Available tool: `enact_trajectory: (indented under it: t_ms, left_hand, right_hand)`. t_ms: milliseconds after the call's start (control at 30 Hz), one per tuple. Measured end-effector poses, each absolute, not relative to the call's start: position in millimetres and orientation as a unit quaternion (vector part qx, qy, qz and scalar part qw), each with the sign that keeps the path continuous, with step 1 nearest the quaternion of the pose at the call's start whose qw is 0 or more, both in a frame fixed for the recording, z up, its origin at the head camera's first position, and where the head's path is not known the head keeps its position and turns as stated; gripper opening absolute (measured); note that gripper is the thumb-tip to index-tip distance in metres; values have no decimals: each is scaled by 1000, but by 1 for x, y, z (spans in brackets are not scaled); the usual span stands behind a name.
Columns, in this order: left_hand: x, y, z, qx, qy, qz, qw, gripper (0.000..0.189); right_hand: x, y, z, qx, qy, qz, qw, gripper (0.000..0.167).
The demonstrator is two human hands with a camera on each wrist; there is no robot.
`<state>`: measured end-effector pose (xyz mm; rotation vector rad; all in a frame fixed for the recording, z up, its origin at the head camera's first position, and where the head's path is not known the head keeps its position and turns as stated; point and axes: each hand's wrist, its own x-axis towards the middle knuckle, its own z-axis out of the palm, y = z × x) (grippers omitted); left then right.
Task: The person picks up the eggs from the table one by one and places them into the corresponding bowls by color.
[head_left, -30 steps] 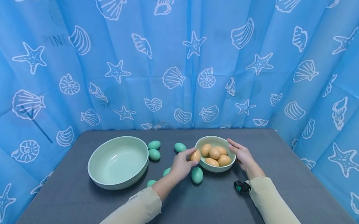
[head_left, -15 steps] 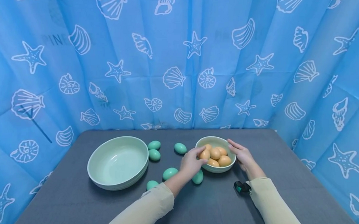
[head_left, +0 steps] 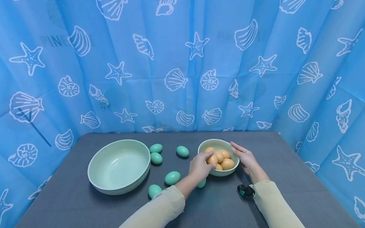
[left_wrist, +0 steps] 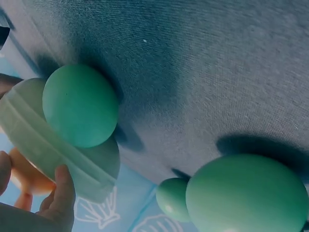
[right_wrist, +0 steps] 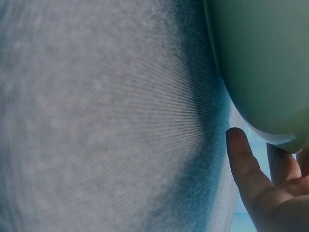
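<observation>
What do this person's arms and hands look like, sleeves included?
The left sleeve and right sleeve are pale cream and loose-fitting. Small dark marks show near the left cuff; a black piece with a green patch sits at the right cuff. The left hand and right hand are bare.

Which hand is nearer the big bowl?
Left. The left hand is right of the big bowl, holding an orange egg at the small bowl; the right hand is farther off, at its right rim.

Fingers (right_wrist: 281, 165) at green bowl (right_wrist: 265, 63), grey cloth (right_wrist: 96, 116) alongside
</observation>
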<state>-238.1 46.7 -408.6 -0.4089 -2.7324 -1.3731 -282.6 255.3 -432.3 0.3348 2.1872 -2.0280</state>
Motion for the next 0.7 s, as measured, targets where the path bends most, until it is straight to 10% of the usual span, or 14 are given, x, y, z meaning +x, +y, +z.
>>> enact_trajectory:
  t_ms: [700]
  left_hand:
    - [-238, 48, -406, -158, -885, -439, 1, 43]
  right_hand:
    - [-283, 255, -432, 116, 728, -672, 71, 51]
